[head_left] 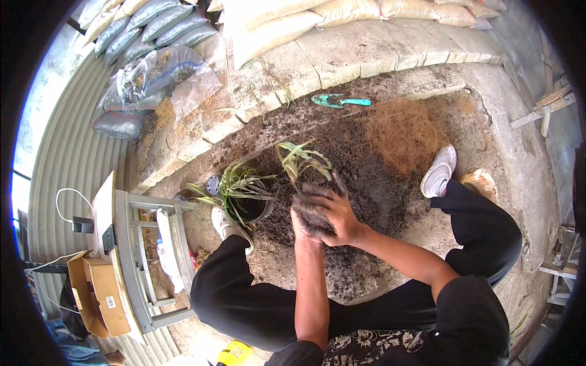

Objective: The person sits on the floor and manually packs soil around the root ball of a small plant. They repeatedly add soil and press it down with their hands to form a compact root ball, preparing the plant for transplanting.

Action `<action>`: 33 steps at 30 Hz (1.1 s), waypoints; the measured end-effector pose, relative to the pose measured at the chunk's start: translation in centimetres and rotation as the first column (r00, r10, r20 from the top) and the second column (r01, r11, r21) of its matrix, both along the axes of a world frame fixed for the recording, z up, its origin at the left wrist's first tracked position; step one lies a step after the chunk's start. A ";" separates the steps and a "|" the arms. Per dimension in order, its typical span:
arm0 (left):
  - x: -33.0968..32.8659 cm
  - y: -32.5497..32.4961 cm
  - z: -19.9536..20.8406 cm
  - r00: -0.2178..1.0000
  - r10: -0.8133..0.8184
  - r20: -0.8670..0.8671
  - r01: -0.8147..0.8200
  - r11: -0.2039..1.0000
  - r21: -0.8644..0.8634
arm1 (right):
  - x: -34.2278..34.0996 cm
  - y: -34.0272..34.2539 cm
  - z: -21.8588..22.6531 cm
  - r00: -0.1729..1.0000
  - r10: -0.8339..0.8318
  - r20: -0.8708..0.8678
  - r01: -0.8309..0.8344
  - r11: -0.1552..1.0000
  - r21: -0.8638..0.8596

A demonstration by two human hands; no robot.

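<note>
Over the soil heap, both of my hands are closed around the dark soil ball of a small leafy plant (299, 157). Its green, strap-like leaves rise on the far side of my fingers. My left hand (301, 227) cups the soil ball from the left and below, its fingers mostly hidden. My right hand (342, 215) wraps it from the right and above, its fingers blackened with soil. Left of my hands, a black pot (264, 213) holds more leafy plants (238, 186), some of their leaves drooping. Dark loose soil (360, 201) spreads beneath and beyond my hands.
A turquoise hand trowel (351, 102) lies at the soil's far edge, near a heap of brown fibre (406, 134). Concrete blocks (329, 64) form a curb behind, with stacked sacks (348, 12) beyond. On the left stand a wooden table (122, 256) and an open cardboard box (104, 293).
</note>
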State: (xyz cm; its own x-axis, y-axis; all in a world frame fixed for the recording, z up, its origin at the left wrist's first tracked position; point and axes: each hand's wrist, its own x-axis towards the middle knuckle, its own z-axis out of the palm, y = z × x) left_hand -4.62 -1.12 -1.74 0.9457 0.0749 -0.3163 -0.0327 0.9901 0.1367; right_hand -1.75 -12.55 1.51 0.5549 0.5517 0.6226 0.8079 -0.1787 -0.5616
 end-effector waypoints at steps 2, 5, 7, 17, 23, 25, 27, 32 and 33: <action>0.5 1.3 -0.5 0.997 -0.028 0.070 0.026 0.999 0.032 | 0.3 0.7 1.2 0.981 0.028 -0.194 0.020 0.971 0.240; 0.8 1.7 -0.7 0.969 -0.084 0.231 0.065 0.994 0.089 | 0.8 0.8 0.9 0.690 0.338 -0.640 0.114 0.822 0.557; 1.1 -0.2 3.3 0.994 -0.059 0.097 0.056 0.998 0.026 | 1.4 1.0 -1.6 0.349 0.576 -0.739 0.290 0.684 0.670; 1.1 -1.9 1.5 0.942 0.334 -0.029 -0.294 0.866 0.404 | -1.1 1.8 -1.7 0.292 0.464 -0.836 0.405 0.732 0.547; 1.5 -1.9 0.9 0.919 0.350 -0.184 -0.257 0.883 0.393 | -1.6 2.3 -1.2 0.224 0.475 -0.851 0.606 0.616 0.503; 2.1 -1.7 1.1 0.884 0.375 -0.278 -0.249 0.882 0.399 | -0.1 2.2 -4.2 0.139 0.525 -0.840 0.642 0.598 0.480; 1.9 -1.2 1.3 0.883 0.364 -0.297 -0.192 0.857 0.478 | 0.8 2.1 -4.5 0.118 0.543 -0.831 0.639 0.599 0.482; 2.2 0.7 -0.5 0.970 0.136 -0.200 -0.022 0.871 0.490 | 1.6 1.5 -3.5 0.160 0.473 -0.866 0.416 0.763 0.494; 2.3 0.6 -0.6 0.991 0.033 -0.129 0.026 0.904 0.426 | 1.7 1.5 -3.9 0.228 0.388 -0.893 0.343 0.826 0.447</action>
